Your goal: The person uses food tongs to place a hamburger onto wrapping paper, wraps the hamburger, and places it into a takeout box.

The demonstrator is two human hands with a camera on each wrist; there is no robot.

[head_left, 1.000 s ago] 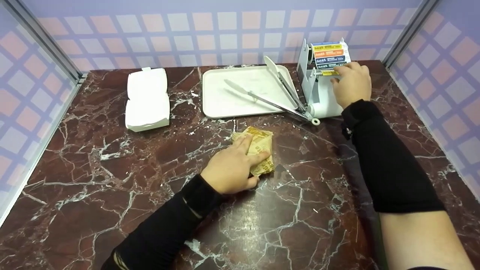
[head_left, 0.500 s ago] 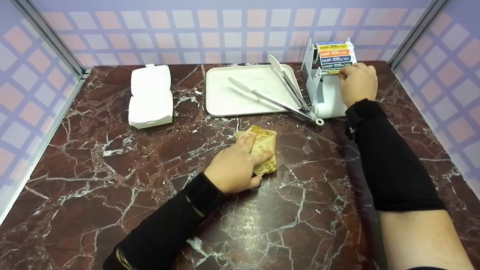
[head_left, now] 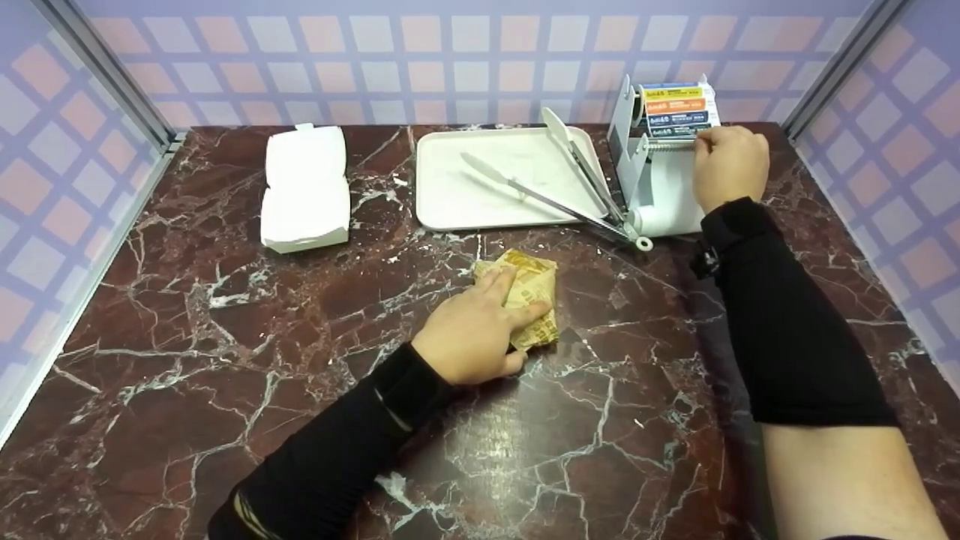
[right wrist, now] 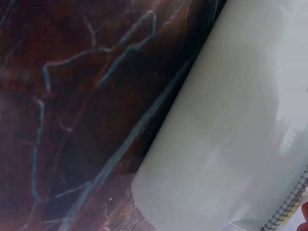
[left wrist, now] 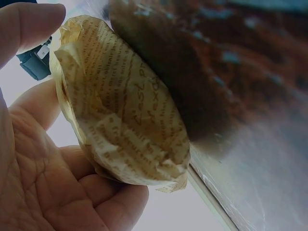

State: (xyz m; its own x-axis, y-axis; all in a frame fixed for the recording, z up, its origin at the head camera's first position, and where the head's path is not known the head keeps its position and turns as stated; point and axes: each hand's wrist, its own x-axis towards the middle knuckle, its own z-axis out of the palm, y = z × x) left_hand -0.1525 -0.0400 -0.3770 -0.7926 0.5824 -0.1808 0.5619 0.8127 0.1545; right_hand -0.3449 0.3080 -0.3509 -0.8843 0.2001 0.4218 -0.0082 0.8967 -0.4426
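My left hand [head_left: 469,334] presses on a wrapped food packet [head_left: 534,289] of yellowish printed paper, its fingers spread straight over the top. In the left wrist view the crinkled wrapper [left wrist: 125,101] stands against the palm side of the fingers, low over the table. At the back right, my right hand [head_left: 731,165] pinches at the right end of the spring bar [head_left: 667,145] on a white label dispenser [head_left: 630,142]. A yellow strip of label [right wrist: 288,216] shows beside the spring in the right wrist view; the head view hides it behind the fingers.
A white tray [head_left: 439,214] lies at the back middle, with metal tongs [head_left: 551,204] across its right side and their ringed end past its front edge. To the left stands a white clamshell box [head_left: 306,187]. Patterned walls [head_left: 375,60] enclose the dark marbled table [head_left: 225,420].
My right hand has drawn rightward along the spring bar, and the yellow label is gone from the bar's left part. My left hand stays on the packet. The head view has shifted slightly.
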